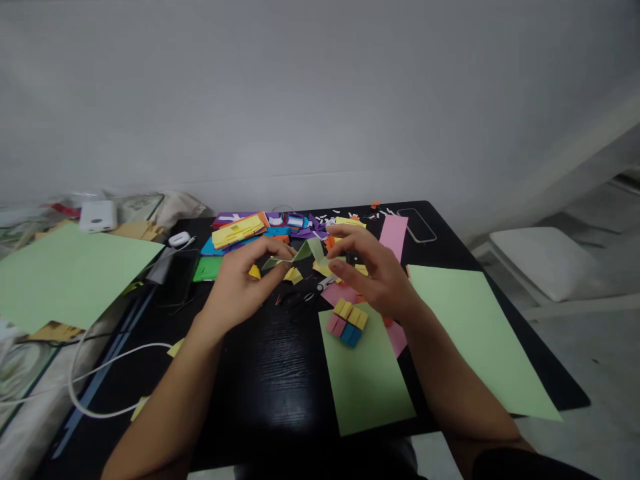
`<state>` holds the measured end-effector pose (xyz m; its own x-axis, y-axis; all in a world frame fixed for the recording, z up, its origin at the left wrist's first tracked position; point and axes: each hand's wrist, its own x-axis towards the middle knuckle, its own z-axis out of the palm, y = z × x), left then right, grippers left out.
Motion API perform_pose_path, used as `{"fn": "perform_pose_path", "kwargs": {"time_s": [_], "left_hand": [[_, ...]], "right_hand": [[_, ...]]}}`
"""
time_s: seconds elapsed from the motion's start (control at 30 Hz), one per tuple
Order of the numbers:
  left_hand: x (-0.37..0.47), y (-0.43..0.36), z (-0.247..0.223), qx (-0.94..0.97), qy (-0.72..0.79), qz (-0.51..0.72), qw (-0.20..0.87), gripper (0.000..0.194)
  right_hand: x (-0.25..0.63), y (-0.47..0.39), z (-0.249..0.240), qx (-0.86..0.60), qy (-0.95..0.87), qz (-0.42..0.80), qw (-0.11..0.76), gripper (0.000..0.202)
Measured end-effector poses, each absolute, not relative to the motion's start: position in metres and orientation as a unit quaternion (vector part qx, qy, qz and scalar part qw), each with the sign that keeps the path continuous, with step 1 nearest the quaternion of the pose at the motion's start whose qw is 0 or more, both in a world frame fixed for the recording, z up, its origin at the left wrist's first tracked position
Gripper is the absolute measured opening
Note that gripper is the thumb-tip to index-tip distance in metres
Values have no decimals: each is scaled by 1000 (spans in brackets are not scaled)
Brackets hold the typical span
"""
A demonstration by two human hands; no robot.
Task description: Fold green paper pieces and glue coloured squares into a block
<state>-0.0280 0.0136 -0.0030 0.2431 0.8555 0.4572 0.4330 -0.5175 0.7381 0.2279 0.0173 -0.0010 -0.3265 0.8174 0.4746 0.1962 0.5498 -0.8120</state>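
Observation:
My left hand pinches one end of a light green folded paper strip between thumb and fingers. The strip rises to a peaked crease above the table. At its other end, my right hand holds the paper between thumb and a bent finger, with the index finger lifted away. Below the right hand, a small block of folded paper in yellow, pink and blue lies on a light green sheet. Scissors with dark blades lie on the table just below the strip.
Stacks of coloured folded paper and scraps crowd the back of the black table. A pink strip, a clear phone case and a large green sheet lie right. Left are a dark phone, a white cable and another green sheet.

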Motion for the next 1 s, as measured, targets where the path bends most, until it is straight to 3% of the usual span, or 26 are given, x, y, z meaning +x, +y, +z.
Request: {"fn": "perform_pose_path", "kwargs": {"time_s": [0.13,0.33,0.5,0.7,0.87,1.0], "left_hand": [[-27,13,-1,767,415,426,241,3],[-25,13,0,777,399,430,231,6],[-23,12,3,778,388,434,235,5],[-21,11,3,780,380,437,238,3],[-22,17,-8,713,423,491,267,39],[-24,21,-12,652,499,515,245,21]], "right_hand": [[224,17,-1,-316,-761,353,442,26],[224,18,-3,-336,-755,349,443,9],[222,21,-9,-345,-768,315,438,31],[221,21,-9,-339,-767,328,434,10],[219,21,-9,-343,-761,278,476,6],[216,19,-12,-340,-756,203,522,15]]}}
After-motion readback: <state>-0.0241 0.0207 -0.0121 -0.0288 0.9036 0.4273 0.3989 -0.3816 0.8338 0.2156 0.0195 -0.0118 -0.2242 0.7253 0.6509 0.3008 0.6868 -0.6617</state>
